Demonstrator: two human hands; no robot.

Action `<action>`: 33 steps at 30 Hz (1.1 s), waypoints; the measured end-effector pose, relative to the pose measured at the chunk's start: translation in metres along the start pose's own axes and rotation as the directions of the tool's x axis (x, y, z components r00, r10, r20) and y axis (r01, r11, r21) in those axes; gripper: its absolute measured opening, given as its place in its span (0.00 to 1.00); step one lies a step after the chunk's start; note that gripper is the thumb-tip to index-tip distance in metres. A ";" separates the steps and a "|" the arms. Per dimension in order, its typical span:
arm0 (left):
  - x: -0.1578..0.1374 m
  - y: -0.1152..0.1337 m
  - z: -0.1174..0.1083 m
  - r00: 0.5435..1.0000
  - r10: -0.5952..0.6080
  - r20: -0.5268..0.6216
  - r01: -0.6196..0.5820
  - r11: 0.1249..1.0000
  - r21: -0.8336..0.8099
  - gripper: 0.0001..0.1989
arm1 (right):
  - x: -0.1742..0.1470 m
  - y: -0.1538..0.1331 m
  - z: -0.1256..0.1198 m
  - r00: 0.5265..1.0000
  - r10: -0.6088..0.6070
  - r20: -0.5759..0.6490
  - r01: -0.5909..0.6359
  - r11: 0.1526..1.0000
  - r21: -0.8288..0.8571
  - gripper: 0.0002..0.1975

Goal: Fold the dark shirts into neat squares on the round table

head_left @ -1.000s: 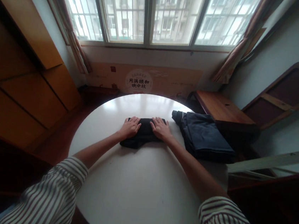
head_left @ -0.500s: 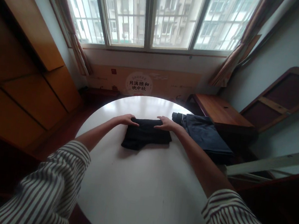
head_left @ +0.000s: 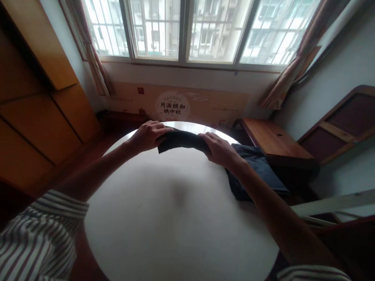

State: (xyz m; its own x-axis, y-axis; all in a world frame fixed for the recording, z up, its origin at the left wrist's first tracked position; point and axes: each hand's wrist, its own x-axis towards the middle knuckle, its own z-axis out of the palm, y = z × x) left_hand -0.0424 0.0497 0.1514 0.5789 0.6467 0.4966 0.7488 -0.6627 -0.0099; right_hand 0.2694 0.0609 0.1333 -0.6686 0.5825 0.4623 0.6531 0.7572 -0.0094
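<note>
A folded black garment [head_left: 184, 140] is held up above the far part of the round white table [head_left: 171, 228], seen almost edge-on as a narrow band. At its left end my left hand [head_left: 149, 134] is closed around the cloth. My right hand [head_left: 220, 148] grips the other end, fingers over the top edge. The exact kind of garment cannot be made out. Beside my right forearm, partly hidden by it, lies a dark blue-grey folded garment [head_left: 261, 166] at the table's right edge.
Right of the table stands a low brown wooden table [head_left: 271, 138], with a pale beam [head_left: 335, 203] nearer me. Orange-brown cabinets [head_left: 35, 124] line the left side. A barred window [head_left: 186, 24] and a printed banner [head_left: 207, 104] are straight ahead.
The black garment lay flat on the white table with my hands resting at its far edge; now both hands grip it and it is raised off the surface.
</note>
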 end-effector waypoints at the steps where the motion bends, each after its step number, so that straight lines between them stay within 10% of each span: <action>1: -0.010 0.007 0.002 0.999 0.047 -0.026 -0.045 0.995 0.095 0.17 | -0.007 -0.005 0.002 0.998 -0.048 -0.030 0.046 0.996 -0.075 0.23; 9: -0.138 0.072 0.067 0.926 0.349 0.145 -0.374 0.899 0.229 0.18 | -0.114 -0.041 0.052 0.884 -0.367 0.291 0.376 0.926 0.025 0.26; 15: -0.131 0.098 0.050 0.956 0.131 0.261 -0.125 0.991 -0.036 0.18 | -0.107 -0.067 0.020 0.913 -0.268 0.307 0.186 0.944 0.272 0.28; 20: -0.094 0.099 0.079 0.950 -0.022 0.312 0.032 0.999 -0.028 0.23 | -0.064 -0.087 0.057 0.977 -0.060 0.204 0.007 0.968 0.251 0.25; 26: -0.106 0.093 0.096 0.867 -0.245 0.434 0.242 0.968 0.063 0.32 | -0.090 -0.062 0.098 0.894 0.233 0.383 -0.253 0.967 0.003 0.29; 33: -0.114 0.090 0.095 0.851 -0.395 0.346 0.417 0.909 0.012 0.29 | -0.123 -0.045 0.083 0.897 0.361 0.254 -0.361 0.931 -0.049 0.29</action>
State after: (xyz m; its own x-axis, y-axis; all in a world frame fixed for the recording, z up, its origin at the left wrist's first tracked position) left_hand -0.0103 -0.0479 0.0114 0.3080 0.9429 0.1264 0.9259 -0.3277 0.1878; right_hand 0.2927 -0.0202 0.0029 -0.4545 0.8710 0.1866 0.8669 0.4806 -0.1321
